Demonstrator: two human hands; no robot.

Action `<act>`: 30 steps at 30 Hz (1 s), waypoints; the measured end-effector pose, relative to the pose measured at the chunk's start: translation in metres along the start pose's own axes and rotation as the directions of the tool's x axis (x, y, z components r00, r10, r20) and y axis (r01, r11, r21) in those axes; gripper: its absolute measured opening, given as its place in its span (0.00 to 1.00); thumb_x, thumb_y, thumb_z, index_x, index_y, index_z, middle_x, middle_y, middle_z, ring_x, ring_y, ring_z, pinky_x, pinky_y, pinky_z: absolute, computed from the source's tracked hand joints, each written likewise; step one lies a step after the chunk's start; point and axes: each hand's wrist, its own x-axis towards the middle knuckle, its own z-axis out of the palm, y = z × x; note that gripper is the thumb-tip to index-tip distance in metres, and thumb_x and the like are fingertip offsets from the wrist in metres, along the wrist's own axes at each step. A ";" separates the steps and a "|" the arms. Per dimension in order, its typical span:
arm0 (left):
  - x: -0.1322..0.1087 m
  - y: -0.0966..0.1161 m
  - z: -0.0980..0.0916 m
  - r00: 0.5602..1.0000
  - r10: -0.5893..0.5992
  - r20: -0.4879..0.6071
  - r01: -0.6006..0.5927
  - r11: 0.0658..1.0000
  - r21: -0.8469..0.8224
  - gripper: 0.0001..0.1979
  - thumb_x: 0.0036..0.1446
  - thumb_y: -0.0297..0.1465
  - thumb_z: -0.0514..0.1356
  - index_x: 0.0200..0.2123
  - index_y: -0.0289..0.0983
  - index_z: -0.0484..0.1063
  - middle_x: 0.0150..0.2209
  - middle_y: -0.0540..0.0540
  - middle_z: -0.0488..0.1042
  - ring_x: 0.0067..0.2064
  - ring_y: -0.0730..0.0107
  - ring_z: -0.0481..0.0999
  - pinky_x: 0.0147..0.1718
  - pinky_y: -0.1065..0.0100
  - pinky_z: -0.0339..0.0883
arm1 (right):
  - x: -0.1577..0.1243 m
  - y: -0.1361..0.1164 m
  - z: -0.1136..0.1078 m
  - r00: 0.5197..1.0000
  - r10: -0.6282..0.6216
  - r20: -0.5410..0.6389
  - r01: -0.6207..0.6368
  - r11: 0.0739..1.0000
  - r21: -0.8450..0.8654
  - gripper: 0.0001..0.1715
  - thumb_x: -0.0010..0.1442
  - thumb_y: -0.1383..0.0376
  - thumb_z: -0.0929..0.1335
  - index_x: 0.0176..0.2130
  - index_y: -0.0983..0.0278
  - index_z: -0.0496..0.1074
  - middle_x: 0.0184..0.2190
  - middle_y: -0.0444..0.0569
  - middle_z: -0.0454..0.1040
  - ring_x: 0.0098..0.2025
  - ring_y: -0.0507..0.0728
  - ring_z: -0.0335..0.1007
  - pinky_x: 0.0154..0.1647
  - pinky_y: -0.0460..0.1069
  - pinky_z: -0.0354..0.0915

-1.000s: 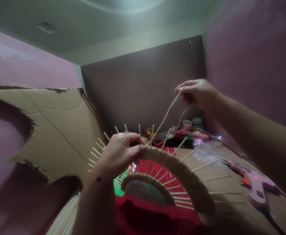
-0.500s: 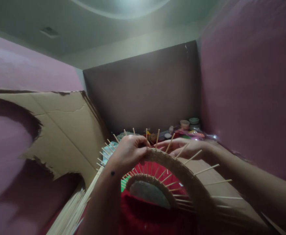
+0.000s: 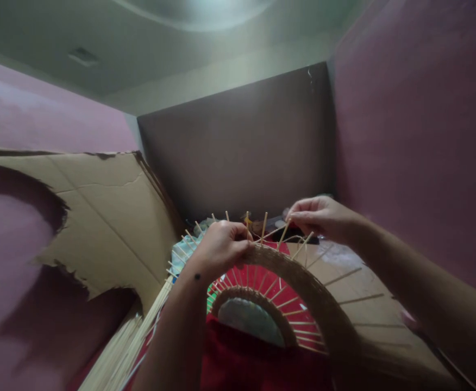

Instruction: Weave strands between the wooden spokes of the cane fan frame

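Head view: two hands weaving jute twine through the skewer spokes of a round woven piece, held up in a pink-walled corner.

A torn cardboard sheet leans at the left. In front of it stands the round woven piece, its twine band near the rim and bare skewer tips fanning out. The left hand is closed on the top edge, steadying it. The right hand pinches the jute twine between thumb and fingertips, just beyond the spokes. Judged step: passing the strand between sticks; the next pull wants even tension, seating it against the band.
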 end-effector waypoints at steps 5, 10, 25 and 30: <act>0.005 -0.001 0.001 1.000 0.024 0.002 -0.024 1.000 0.012 0.05 0.46 0.27 0.55 0.23 0.34 0.70 0.16 0.52 0.67 0.19 0.77 0.67 0.17 0.75 0.59 | -0.004 -0.035 0.009 0.998 -0.050 -0.030 0.045 0.988 -0.145 0.11 0.47 0.60 0.72 0.26 0.65 0.70 0.15 0.40 0.63 0.16 0.44 0.50 0.14 0.42 0.44; 0.005 -0.001 0.002 0.999 0.035 0.001 -0.035 0.999 0.020 0.06 0.46 0.27 0.54 0.23 0.34 0.70 0.16 0.52 0.67 0.18 0.77 0.67 0.17 0.74 0.59 | -0.016 -0.051 0.018 0.995 -0.100 0.000 0.099 0.984 -0.147 0.10 0.47 0.61 0.72 0.24 0.64 0.70 0.18 0.42 0.64 0.18 0.44 0.52 0.15 0.42 0.47; 0.000 0.000 0.000 0.994 0.082 0.077 -0.088 0.993 0.073 0.07 0.50 0.30 0.54 0.25 0.34 0.69 0.18 0.49 0.70 0.21 0.76 0.69 0.20 0.74 0.60 | -0.035 0.031 0.004 0.905 0.346 0.247 -0.382 0.917 0.116 0.15 0.46 0.66 0.71 0.36 0.68 0.76 0.11 0.35 0.53 0.14 0.43 0.39 0.14 0.43 0.40; -0.002 0.000 -0.006 0.987 0.111 0.113 -0.117 0.992 0.047 0.08 0.51 0.30 0.55 0.34 0.34 0.70 0.21 0.50 0.71 0.23 0.75 0.70 0.23 0.73 0.62 | -0.044 0.025 0.014 0.899 0.360 0.250 -0.394 0.914 0.101 0.17 0.45 0.65 0.72 0.38 0.67 0.77 0.14 0.38 0.59 0.15 0.43 0.41 0.15 0.43 0.38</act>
